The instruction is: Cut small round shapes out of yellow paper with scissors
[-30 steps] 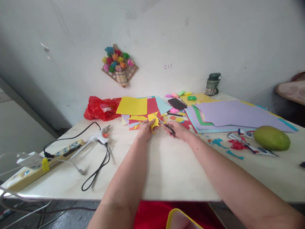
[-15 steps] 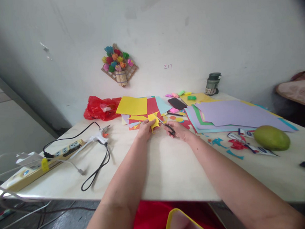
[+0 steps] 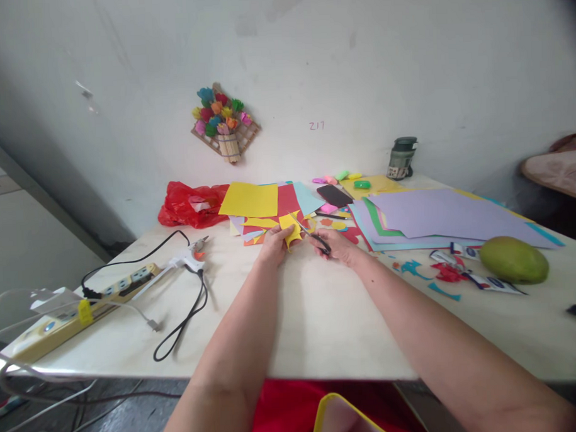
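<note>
My left hand (image 3: 274,244) is closed on a small yellow paper piece (image 3: 289,227) with jagged edges, held just above the table. In my right hand (image 3: 335,246) is a pair of scissors (image 3: 322,242) with dark handles, my fingers wrapped round the grips. The scissor blades point up and left and meet the right edge of the yellow piece; how far apart they are I cannot tell. Behind my hands lie a yellow sheet (image 3: 249,200), a red sheet (image 3: 286,199) and a light blue sheet (image 3: 307,196). Yellow offcuts (image 3: 260,222) rest in front of them.
At left are a glue gun (image 3: 190,257), a power strip (image 3: 84,321) with loose cables and a red plastic bag (image 3: 190,205). To the right lie large purple paper (image 3: 448,216), blue scraps (image 3: 413,268), tubes (image 3: 493,283) and a green mango-like fruit (image 3: 513,260). A bottle (image 3: 402,158) stands behind.
Almost nothing differs. Both hands, the yellow paper piece and the scissors keep nearly the same place and pose.
</note>
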The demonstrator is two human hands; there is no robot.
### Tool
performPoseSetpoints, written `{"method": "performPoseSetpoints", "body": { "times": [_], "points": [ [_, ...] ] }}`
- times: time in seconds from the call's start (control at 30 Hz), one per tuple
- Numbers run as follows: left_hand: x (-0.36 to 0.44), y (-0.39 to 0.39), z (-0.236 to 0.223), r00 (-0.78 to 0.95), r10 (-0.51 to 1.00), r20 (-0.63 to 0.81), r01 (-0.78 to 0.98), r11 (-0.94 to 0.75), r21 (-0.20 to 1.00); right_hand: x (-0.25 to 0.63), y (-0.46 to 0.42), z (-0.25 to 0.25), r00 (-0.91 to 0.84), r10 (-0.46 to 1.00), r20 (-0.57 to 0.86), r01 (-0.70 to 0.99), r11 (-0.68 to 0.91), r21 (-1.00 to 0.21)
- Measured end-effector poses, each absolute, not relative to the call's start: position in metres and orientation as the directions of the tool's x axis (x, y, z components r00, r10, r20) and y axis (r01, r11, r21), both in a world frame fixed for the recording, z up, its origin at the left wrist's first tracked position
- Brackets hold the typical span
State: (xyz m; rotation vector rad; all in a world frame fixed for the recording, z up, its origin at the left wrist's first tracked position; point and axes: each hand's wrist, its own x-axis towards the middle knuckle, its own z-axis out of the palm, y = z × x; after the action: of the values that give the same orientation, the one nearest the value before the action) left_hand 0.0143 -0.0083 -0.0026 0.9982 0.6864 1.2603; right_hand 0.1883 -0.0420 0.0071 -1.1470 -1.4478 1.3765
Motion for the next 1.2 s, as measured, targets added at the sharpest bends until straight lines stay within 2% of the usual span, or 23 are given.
{"method": "performPoseSetpoints", "body": {
  "times": [0.57,1.2],
  "points": [
    [0.0132,-0.0073,-0.0035,0.212,0.971,0.110,-0.453,-0.002,0.891,0.1903,-0.0381,0.0023,-0.271,0.962,0.029,0.099,0.058,-0.993],
    [0.0116,-0.0080,-0.0044,0.193,0.973,0.125,-0.390,-0.041,0.920,0.1924,-0.0385,0.0035,-0.283,0.959,-0.010,0.103,0.020,-0.994]
  ]
}}
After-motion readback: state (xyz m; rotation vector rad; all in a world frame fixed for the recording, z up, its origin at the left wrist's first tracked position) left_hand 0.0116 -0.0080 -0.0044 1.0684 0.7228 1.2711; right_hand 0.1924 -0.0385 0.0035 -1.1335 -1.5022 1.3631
